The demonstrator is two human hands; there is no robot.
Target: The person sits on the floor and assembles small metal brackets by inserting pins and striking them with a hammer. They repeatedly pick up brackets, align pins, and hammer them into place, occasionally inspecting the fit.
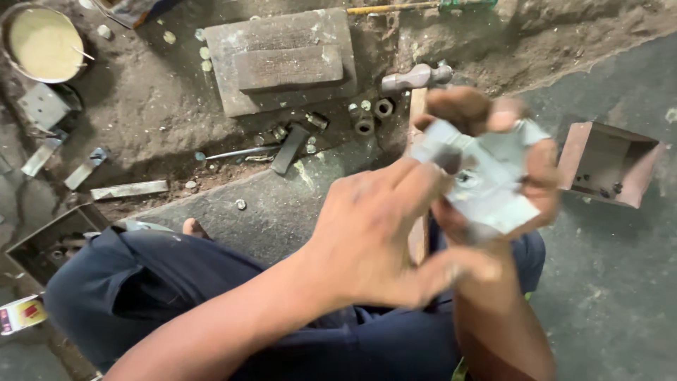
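Both hands' grip, right hand [493,141] and left hand [374,233], is clamped on a pale metal bracket [486,185], above the hammer [416,76], mid-fitting; steadiness seems needed next.

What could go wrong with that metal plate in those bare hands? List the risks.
1. The metal plate is gripped by the bare right hand and left hand; its edges might cut skin.
2. The picture is blurred around the plate, so the hands seem to be moving; it could slip onto the lap.
3. The hammer lies close ahead; an elbow might knock it.
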